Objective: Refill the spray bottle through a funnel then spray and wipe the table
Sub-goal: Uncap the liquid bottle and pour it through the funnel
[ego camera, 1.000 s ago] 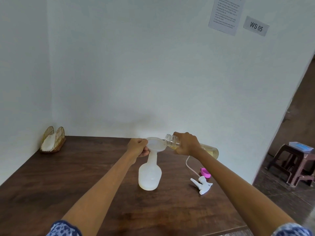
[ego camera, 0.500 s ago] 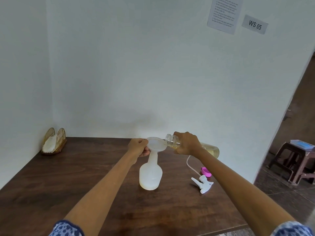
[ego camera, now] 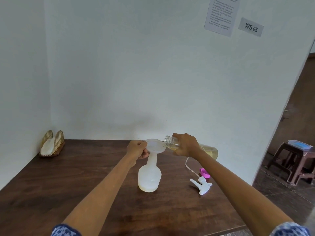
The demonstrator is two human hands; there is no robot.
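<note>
On the one wooden table [ego camera: 51, 193] are one spray bottle [ego camera: 149, 178], one funnel [ego camera: 156, 145], one refill bottle [ego camera: 207, 149], one spray trigger head [ego camera: 202, 183], one pink cap [ego camera: 204, 172] and one wicker holder [ego camera: 52, 143].

Off in the far left corner I see a small wicker holder [ego camera: 53, 144] with a white cloth [ego camera: 47, 147] tucked between its two arched sides. High on the white wall [ego camera: 136, 65] I can read a label marked "WS 05" [ego camera: 251, 27], and just left of it hangs a printed sheet [ego camera: 221, 15] whose text is too small to read. Through the doorway on my right stands a brown plastic stool [ego camera: 295, 160] on the tiled floor [ego camera: 281, 198], with something blue and white [ego camera: 299, 144] lying on top.
</note>
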